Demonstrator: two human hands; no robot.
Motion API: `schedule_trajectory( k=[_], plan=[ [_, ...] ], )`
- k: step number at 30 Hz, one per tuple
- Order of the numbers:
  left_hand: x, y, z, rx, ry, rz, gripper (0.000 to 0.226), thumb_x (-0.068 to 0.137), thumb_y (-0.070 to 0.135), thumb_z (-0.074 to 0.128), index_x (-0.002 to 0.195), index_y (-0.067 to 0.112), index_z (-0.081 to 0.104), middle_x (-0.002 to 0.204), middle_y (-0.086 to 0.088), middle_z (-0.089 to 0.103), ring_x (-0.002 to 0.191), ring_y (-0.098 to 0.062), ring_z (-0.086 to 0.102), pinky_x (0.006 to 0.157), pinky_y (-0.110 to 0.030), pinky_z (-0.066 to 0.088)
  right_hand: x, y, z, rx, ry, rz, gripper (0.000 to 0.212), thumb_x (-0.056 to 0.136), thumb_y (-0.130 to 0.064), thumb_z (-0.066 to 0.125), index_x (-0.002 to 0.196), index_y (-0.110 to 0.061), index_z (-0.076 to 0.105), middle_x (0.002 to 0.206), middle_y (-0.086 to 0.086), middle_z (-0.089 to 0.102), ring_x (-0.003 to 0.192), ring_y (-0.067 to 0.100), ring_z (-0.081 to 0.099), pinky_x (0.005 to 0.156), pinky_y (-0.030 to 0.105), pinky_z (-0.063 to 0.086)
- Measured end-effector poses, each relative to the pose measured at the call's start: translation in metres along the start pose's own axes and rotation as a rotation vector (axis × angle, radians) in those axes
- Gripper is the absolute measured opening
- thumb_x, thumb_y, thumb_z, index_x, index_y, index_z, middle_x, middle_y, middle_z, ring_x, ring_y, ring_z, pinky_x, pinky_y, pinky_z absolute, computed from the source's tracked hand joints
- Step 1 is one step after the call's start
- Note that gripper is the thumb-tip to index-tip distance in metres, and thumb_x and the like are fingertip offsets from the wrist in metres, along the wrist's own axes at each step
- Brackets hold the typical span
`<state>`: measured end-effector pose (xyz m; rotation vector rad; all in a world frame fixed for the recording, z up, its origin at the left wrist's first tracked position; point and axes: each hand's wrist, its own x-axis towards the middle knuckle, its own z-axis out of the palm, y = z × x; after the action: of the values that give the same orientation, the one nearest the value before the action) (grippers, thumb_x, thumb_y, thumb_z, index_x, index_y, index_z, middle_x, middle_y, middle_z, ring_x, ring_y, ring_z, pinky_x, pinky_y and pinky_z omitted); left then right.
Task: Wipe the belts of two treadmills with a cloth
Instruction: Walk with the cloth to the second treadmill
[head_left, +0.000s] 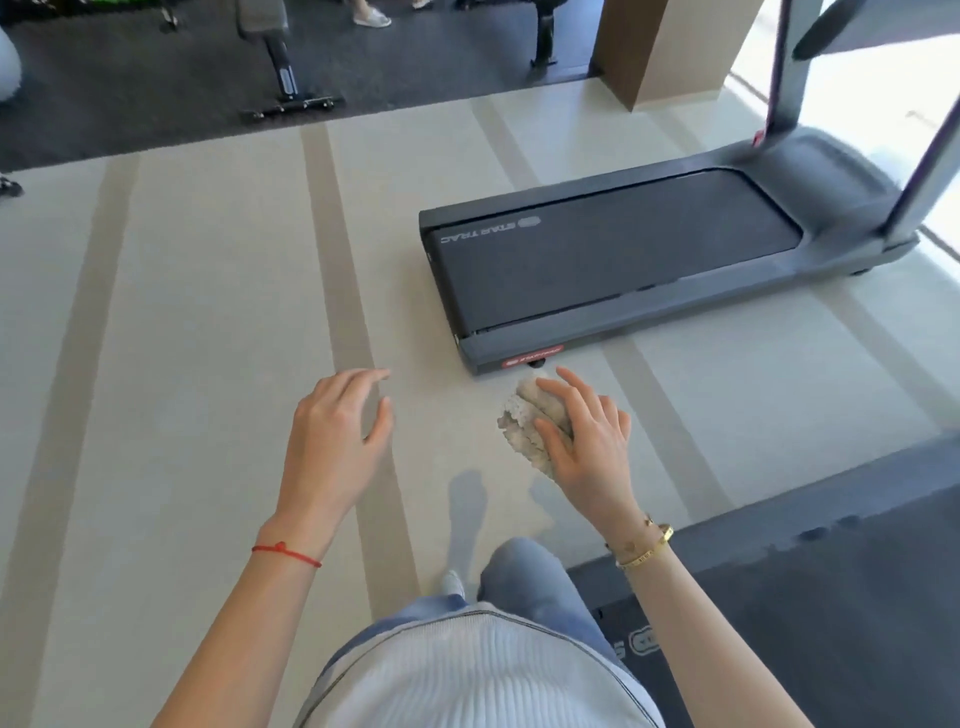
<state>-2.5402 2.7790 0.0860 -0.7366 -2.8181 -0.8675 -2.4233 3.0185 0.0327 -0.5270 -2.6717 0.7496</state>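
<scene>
Nearest, bottom centre: person's torso in a white ribbed top, jeans, one light shoe on the floor.

Near right: corner of a second treadmill, dark belt with partial white lettering, just right of the person's leg. Right forearm crosses above its near-left corner.

Right hand: fingers curled over a bunched pale cloth, gripping it from above, thumb along the cloth's near side. Cloth is held in the air above the floor, just short of the first treadmill's near corner, not touching any belt. Gold bracelets on that wrist.

Left hand: holds nothing, fingers loosely extended and slightly bent, palm down over the floor, left of the cloth and well apart from it. Red string bracelet on the wrist.

Floor: light grey with darker stripes running near to far.

Mid right: first treadmill, dark grey frame, red label on the near end cap. Its belt is dark, with STAR TRAC lettering at the left end. Uprights rise at the far right end.

Far: brown pillar, dark floor section with a bench frame, someone's feet at the top edge.
</scene>
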Motion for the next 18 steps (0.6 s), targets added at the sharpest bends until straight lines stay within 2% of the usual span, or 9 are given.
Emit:
schedule_trajectory(
  k=[5, 11, 18],
  plan=[
    [0.101, 0.009, 0.035, -0.010, -0.056, 0.072, 0.029, 0.096, 0.013, 0.060, 0.125, 0.012, 0.066, 0.120, -0.005, 0.067, 0.113, -0.027, 0.060, 0.098, -0.046, 0.049, 0.092, 0.027, 0.005, -0.032, 0.033, 0.048, 0.035, 0.097, -0.023, 0.057, 0.131, -0.027, 0.055, 0.149, -0.006, 0.044, 0.107, 0.020, 0.047, 0.085, 0.025, 0.019],
    [0.214, 0.029, 0.092, -0.037, -0.034, 0.049, 0.029, 0.095, 0.009, 0.061, 0.124, 0.010, 0.066, 0.121, -0.007, 0.067, 0.115, -0.028, 0.060, 0.100, -0.045, 0.048, 0.220, 0.073, 0.002, -0.018, 0.006, 0.016, 0.035, 0.098, -0.014, 0.051, 0.130, -0.028, 0.055, 0.151, -0.007, 0.041, 0.109, 0.020, 0.047, 0.087, 0.021, 0.017],
    [0.334, 0.063, 0.153, -0.033, 0.023, 0.009, 0.028, 0.094, 0.008, 0.062, 0.122, 0.010, 0.067, 0.118, -0.007, 0.068, 0.110, -0.029, 0.062, 0.095, -0.043, 0.048, 0.372, 0.124, -0.009, -0.015, -0.073, -0.073, 0.038, 0.096, -0.012, 0.053, 0.130, -0.029, 0.056, 0.150, -0.010, 0.041, 0.109, 0.019, 0.047, 0.088, 0.026, 0.019]
  ],
)
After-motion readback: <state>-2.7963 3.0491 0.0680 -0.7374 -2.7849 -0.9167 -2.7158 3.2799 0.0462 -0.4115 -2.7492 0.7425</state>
